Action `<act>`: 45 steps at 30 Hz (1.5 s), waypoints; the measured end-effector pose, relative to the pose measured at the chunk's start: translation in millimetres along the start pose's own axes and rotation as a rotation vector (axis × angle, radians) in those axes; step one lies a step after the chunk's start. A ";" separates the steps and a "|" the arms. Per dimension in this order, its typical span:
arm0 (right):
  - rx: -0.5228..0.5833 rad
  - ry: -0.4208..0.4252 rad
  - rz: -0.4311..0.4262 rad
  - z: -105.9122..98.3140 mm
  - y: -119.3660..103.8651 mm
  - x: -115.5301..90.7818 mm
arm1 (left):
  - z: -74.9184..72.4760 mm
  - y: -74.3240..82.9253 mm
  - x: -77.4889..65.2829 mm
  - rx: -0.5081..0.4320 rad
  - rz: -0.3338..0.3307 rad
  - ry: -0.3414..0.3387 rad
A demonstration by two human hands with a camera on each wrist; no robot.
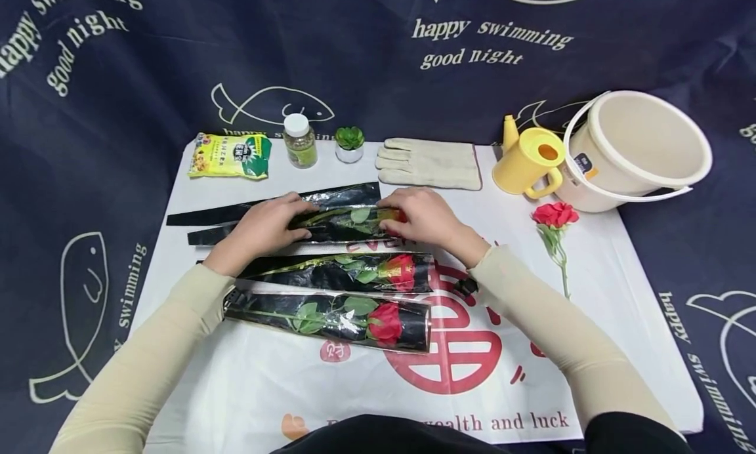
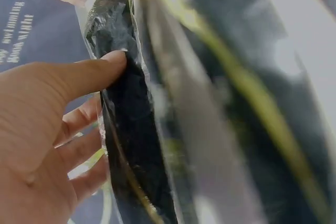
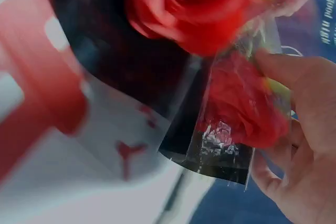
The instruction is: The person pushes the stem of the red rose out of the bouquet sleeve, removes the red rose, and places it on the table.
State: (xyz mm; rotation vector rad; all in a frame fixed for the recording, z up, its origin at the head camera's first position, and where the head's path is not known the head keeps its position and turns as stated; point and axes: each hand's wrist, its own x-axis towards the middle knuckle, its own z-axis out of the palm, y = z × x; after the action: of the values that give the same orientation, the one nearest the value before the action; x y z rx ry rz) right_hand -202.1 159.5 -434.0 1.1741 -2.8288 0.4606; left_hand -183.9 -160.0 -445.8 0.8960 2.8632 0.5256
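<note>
Both my hands hold a red rose in a clear and black flower sleeve (image 1: 339, 229). My left hand (image 1: 266, 223) grips its narrower stem part; in the left wrist view the thumb (image 2: 107, 69) lies across the front with fingers behind. Near the bloom, my right hand (image 1: 428, 216) pinches the edge; the right wrist view shows the red bloom (image 3: 236, 103) inside the plastic, next to the thumb. Two more sleeved roses lie nearer me, a middle one (image 1: 401, 271) and a front one (image 1: 385, 323). Behind the held one lies another black sleeve (image 1: 230, 212), with no bloom showing.
A loose red rose (image 1: 555, 216) lies at the right. Along the back stand a yellow packet (image 1: 230, 155), a white-capped jar (image 1: 300, 142), a small potted succulent (image 1: 350, 142), a glove (image 1: 431, 163), a yellow watering can (image 1: 527, 160) and a tilted cream bucket (image 1: 608, 155).
</note>
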 end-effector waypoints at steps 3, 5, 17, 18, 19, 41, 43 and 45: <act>-0.046 0.081 -0.017 -20.2 -3.2 -0.2 | -21.0 10.6 0.9 0.020 0.015 0.059; -0.073 0.142 -0.026 -34.5 -6.2 -2.0 | -35.9 19.3 0.5 0.026 0.020 0.090; -0.100 0.380 -0.125 -67.7 -16.1 -16.7 | -77.3 40.1 -7.4 -0.013 0.022 0.104; -0.099 0.386 -0.129 -67.2 -15.9 -17.0 | -77.5 38.0 -7.4 -0.029 0.020 0.093; -0.095 0.395 -0.131 -66.6 -15.8 -17.2 | -77.7 35.5 -7.1 -0.056 0.017 0.082; 0.013 0.652 -0.216 -65.8 -23.2 -24.5 | -74.5 14.6 3.4 -0.405 -0.093 0.015; 0.168 0.670 -0.231 -67.6 -32.7 -26.2 | -75.1 13.4 4.5 -0.420 -0.110 0.052; 0.341 0.625 -0.166 -66.3 -38.0 -28.2 | -76.0 13.8 5.8 -0.441 -0.119 0.084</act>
State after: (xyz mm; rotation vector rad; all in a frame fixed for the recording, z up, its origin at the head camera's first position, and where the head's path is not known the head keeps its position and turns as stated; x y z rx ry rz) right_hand -160.3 172.6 -365.4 1.0528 -2.1535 1.1034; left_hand -195.9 -168.5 -369.7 0.6358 2.6756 1.1426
